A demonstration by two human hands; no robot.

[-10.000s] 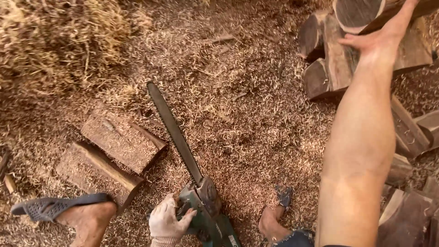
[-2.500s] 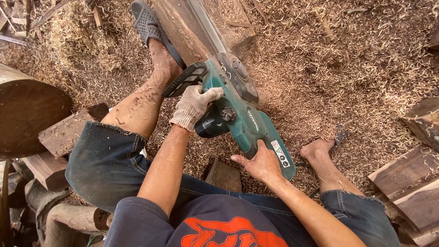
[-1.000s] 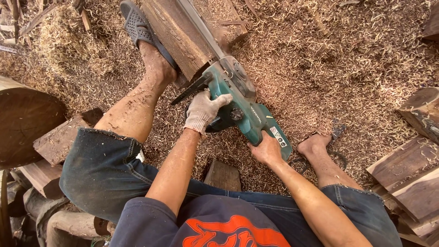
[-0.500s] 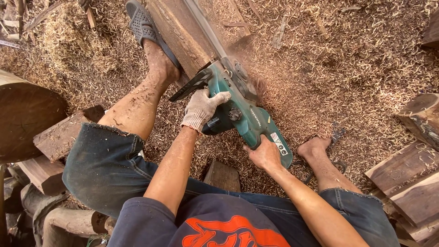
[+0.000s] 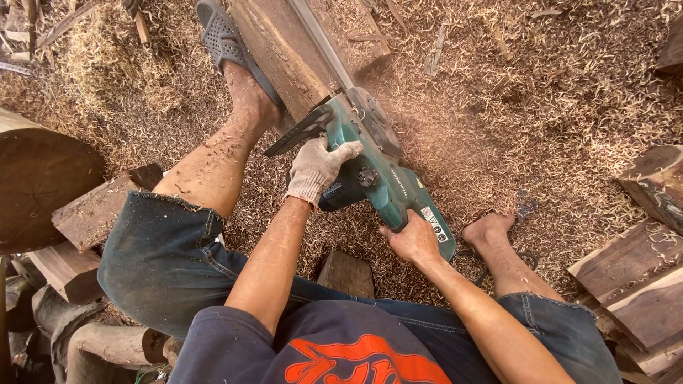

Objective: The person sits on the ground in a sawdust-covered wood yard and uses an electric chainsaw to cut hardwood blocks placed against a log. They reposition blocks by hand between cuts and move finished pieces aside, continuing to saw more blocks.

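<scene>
sawdust [image 5: 541, 107] now streams off the cut to the right of the green chainsaw [image 5: 388, 181]; half a second ago the spray was thinner, and a second ago there was hardly any. the saw sits in much the same spot as before, its bar laid along the top of the long wooden block [image 5: 284, 53] near the upper edge of the ground in view. the left hand [image 5: 319, 169], in a pale work glove, is wrapped tight round the front handle as in the earlier frames. the right hand [image 5: 411, 242], bare, is closed round the rear grip at the saw's near end.

counted: one chainsaw, two hands, one glove. two feet show, the left in a grey sandal [image 5: 228, 43] pressed against the block's side, the right foot [image 5: 487, 229] bare on the shavings. one round log end [image 5: 39, 181] lies at the left edge, with about three cut blocks just beside it, and three more wood pieces [image 5: 640, 263] at the right edge.
</scene>
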